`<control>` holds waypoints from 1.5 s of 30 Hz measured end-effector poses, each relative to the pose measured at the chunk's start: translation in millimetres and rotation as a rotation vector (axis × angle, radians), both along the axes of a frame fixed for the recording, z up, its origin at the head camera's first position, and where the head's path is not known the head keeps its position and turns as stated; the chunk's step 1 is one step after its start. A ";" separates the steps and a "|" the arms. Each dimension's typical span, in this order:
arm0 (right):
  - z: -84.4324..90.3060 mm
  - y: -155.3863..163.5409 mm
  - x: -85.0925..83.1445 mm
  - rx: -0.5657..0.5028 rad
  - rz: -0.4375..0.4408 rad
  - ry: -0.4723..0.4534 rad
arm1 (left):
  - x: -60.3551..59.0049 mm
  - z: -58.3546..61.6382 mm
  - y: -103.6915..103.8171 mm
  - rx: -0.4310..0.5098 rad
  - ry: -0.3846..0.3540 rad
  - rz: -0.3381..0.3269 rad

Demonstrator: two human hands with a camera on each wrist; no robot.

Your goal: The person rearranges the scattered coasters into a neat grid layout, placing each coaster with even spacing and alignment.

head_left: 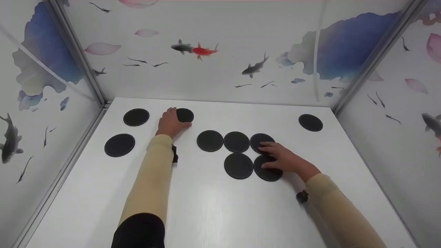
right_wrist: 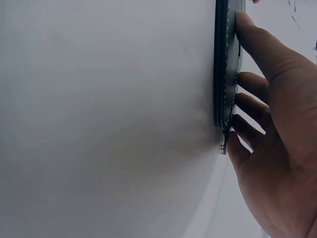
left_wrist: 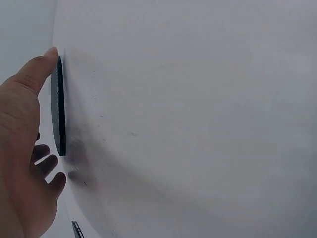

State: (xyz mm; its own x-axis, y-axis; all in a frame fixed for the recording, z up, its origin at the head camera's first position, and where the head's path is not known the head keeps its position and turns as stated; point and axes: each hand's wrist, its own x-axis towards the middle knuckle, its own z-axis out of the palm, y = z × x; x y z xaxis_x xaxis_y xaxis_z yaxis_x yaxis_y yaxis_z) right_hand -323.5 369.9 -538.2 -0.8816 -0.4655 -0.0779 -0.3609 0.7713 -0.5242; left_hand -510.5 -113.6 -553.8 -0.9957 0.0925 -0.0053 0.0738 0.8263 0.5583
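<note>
Head view: left hand [head_left: 171, 123] laid with straight fingers on far disc [head_left: 185, 115]; right hand [head_left: 283, 159] flat across two discs [head_left: 268, 172] of the five clustered mid-tabletop [head_left: 213, 206]. Left wrist view: thumb [left_wrist: 37, 69] touching disc edge [left_wrist: 59, 106], fingers relaxed. Right wrist view: fingertips [right_wrist: 245, 22] pressing discs [right_wrist: 221, 64]. Judged step: gathering discs; next move calls for sliding far disc toward cluster.
</note>
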 end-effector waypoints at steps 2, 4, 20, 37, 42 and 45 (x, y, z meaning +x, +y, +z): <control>0.2 -0.4 -1.0 -0.001 0.000 -0.002 | -1.3 -2.0 -3.0 0.006 -0.002 -0.012; 1.0 -1.0 -1.6 -0.003 0.005 0.001 | -2.3 -2.6 -4.7 0.007 -0.005 -0.022; -3.5 0.7 3.6 -0.014 -0.019 -0.014 | 4.8 -5.4 0.3 -0.062 0.105 -0.037; -1.4 3.2 0.6 -0.019 0.003 0.020 | 17.0 4.9 -1.8 -0.055 0.089 0.035; -1.2 2.6 -1.7 -0.024 -0.001 0.017 | 22.6 8.7 -8.0 -0.036 0.101 0.013; -2.4 0.7 -1.7 -0.024 -0.002 0.007 | 27.5 14.6 -9.7 -0.036 0.101 -0.007</control>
State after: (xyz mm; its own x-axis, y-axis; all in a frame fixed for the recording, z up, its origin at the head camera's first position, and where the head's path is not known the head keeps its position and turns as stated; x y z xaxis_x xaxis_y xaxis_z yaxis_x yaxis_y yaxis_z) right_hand -325.2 370.7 -540.6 -0.8830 -0.4654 -0.0606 -0.3631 0.7592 -0.5402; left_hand -483.0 -123.3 -539.3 -0.9906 0.1008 0.0920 0.1340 0.8450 0.5176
